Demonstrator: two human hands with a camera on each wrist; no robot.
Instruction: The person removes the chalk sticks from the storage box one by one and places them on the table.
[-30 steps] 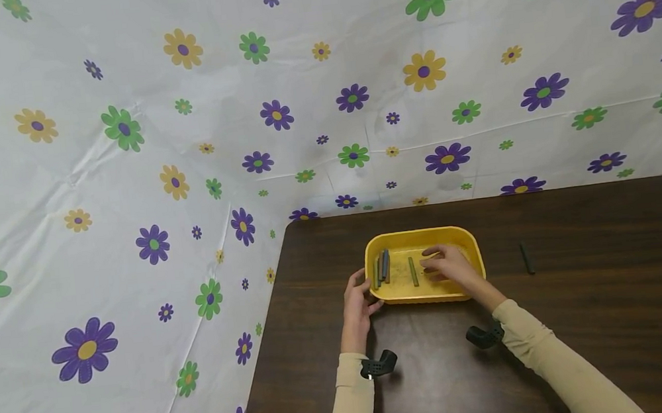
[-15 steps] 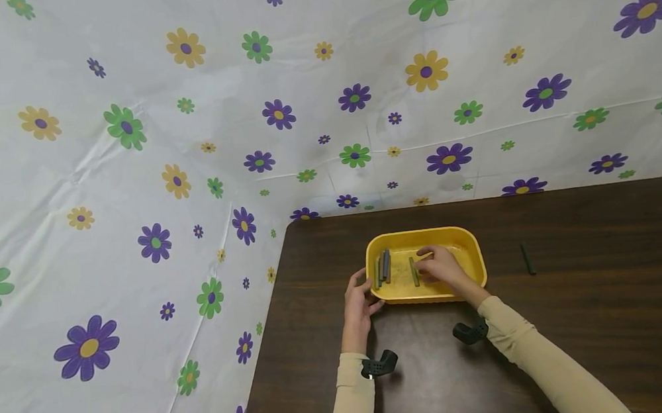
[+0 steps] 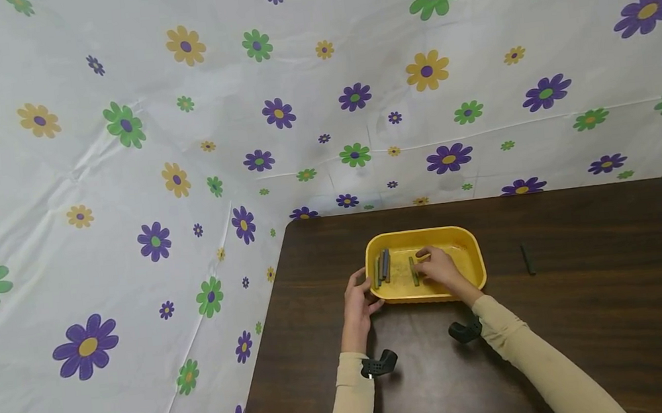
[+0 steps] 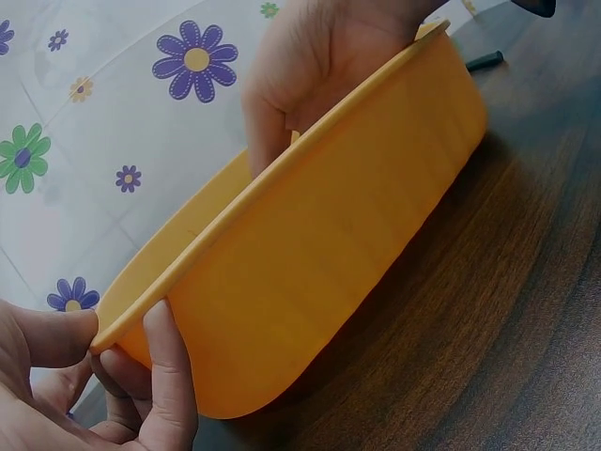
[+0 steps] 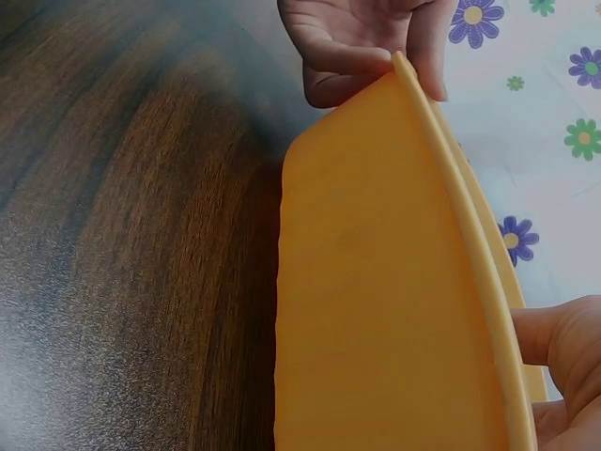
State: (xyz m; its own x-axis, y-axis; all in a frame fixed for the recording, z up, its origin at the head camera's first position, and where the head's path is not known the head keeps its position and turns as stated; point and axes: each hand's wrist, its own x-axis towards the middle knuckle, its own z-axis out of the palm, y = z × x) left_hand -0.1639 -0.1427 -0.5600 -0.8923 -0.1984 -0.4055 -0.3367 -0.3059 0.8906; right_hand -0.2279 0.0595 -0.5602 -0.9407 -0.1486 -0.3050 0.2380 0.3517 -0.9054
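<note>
- Yellow plastic tray (image 3: 421, 298) sits right of centre in the lower half of the head view, on a dark wood-grain table (image 3: 608, 286).
- Left hand (image 3: 356, 307) pinches the tray's rim at its near-left corner; the left wrist view shows fingers bent against the wall there.
- Right hand (image 3: 440, 268) is down inside the tray, fingertips at a slim green stick (image 3: 415, 278). Whether they pinch it or merely touch it, I cannot tell; the rim hides them in the right wrist view.
- Green stick lies near mid-tray, roughly upright in the frame, apart from a group of coloured sticks (image 3: 381, 267) at the tray's left end. Chalk or crayon: too small to say.
- Separate dark stick (image 3: 528, 259) on the table, right of the tray.
- Handling, my judgement: thumb and one finger near the stick's middle should stop it swivelling; light pressure, as it may be brittle or may roll.
- Lift clear of the floor rather than drag, and keep the knuckles off the grouped sticks.
- Left-hand hold seems well chosen: steady the corner without tipping the tray.
</note>
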